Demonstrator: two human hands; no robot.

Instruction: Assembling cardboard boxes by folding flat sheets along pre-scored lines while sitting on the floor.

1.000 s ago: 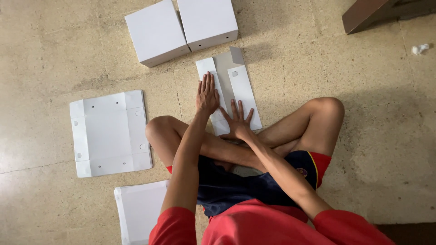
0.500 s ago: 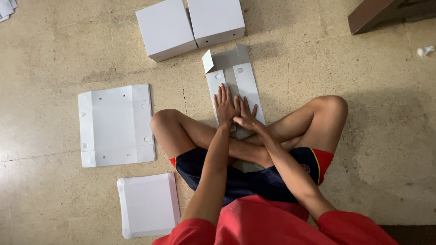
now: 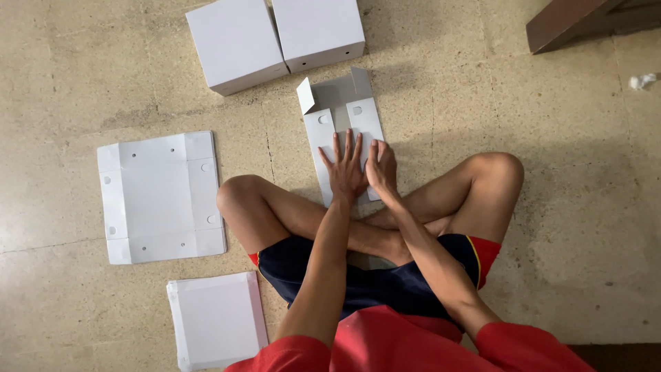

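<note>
A white cardboard blank (image 3: 342, 114), folded into a narrow strip, lies on the floor in front of my crossed legs. Its far flaps stand slightly raised. My left hand (image 3: 344, 169) lies flat on the strip's near half with fingers spread. My right hand (image 3: 381, 167) presses flat beside it on the strip's right panel, fingers together. The two hands touch side by side, and neither grips anything.
Two assembled white boxes (image 3: 237, 45) (image 3: 318, 31) stand side by side at the far edge. An unfolded flat blank (image 3: 160, 196) lies to the left. Another white box piece (image 3: 215, 320) lies near my left knee. A brown wooden piece (image 3: 585, 21) is at top right.
My left hand slid back toward me along the strip and now rests beside my right hand. The view shifted slightly.
</note>
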